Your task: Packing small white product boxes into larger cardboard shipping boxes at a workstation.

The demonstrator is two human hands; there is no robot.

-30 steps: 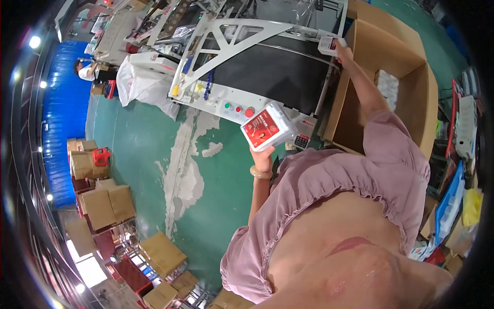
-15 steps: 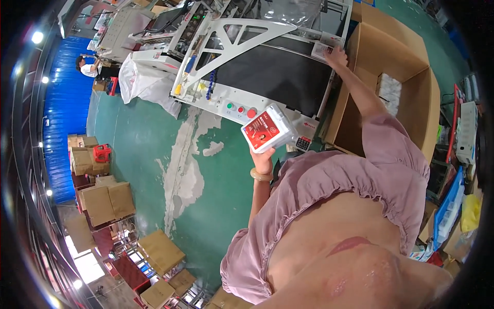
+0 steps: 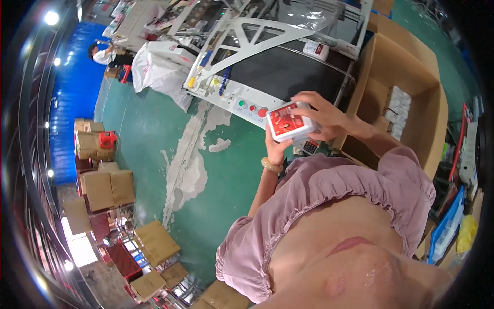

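My left hand (image 3: pixel 276 148) grips a boxy white pack with a red printed label (image 3: pixel 286 122) from below, in front of the machine's control panel. From the right, my right hand (image 3: pixel 325 117) closes on the same pack, its fingers over the top and thumb side low. Whether it is one pack or a small stack, I cannot tell. Another white pack with a red label (image 3: pixel 316 50) lies at the far right part of the machine's dark belt (image 3: pixel 288 69), apart from both hands.
An open cardboard carton (image 3: pixel 429 110) stands right of the machine, holding several white packs (image 3: pixel 397 110). The white control panel (image 3: pixel 234 103) carries coloured buttons. Cardboard boxes (image 3: pixel 157 242) stand at lower left. A person (image 3: pixel 105 54) is at far left.
My right hand has left the pack at the belt's far right and come back to the pack in my left hand. The left hand's pack has shifted slightly right and tilted.
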